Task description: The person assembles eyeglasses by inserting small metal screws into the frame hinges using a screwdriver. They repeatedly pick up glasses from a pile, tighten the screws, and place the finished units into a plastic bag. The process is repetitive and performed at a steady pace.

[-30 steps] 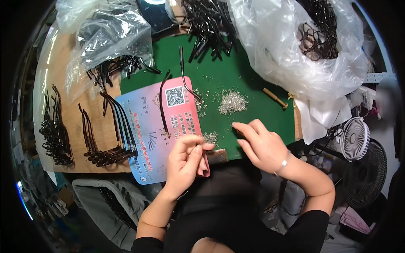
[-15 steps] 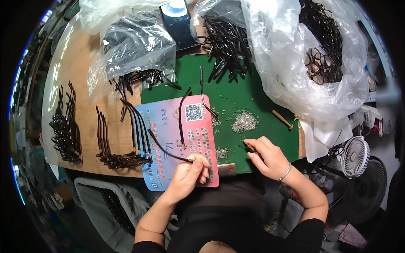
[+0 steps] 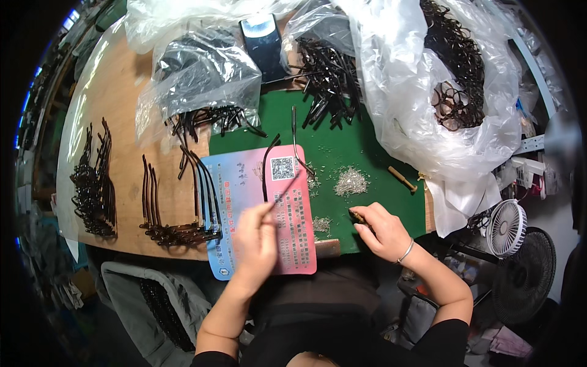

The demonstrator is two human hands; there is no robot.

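The left hand (image 3: pixel 255 235) is closed in a pinch on one thin dark eyeglass arm (image 3: pixel 286 187), which slants up to the right over the pink and blue card (image 3: pixel 244 183) on the green mat (image 3: pixel 361 153). The right hand (image 3: pixel 382 229) rests on the mat with fingers curled around a small brownish tool (image 3: pixel 356 215) (what kind is too small to tell), near a little heap of tiny silver screws (image 3: pixel 350 181).

Judging by the layout, the work is partly through. Rows of dark arms (image 3: pixel 177 202) lie sorted on the wooden table (image 3: pixel 116 110) to the left, beside a further bundle (image 3: pixel 95 183). Much seems left: a loose pile of arms (image 3: pixel 327 79) sits at the top of the mat, and the clear plastic bags (image 3: pixel 416 92) hold more dark parts. Two more arms lie on the card, apparently waiting.
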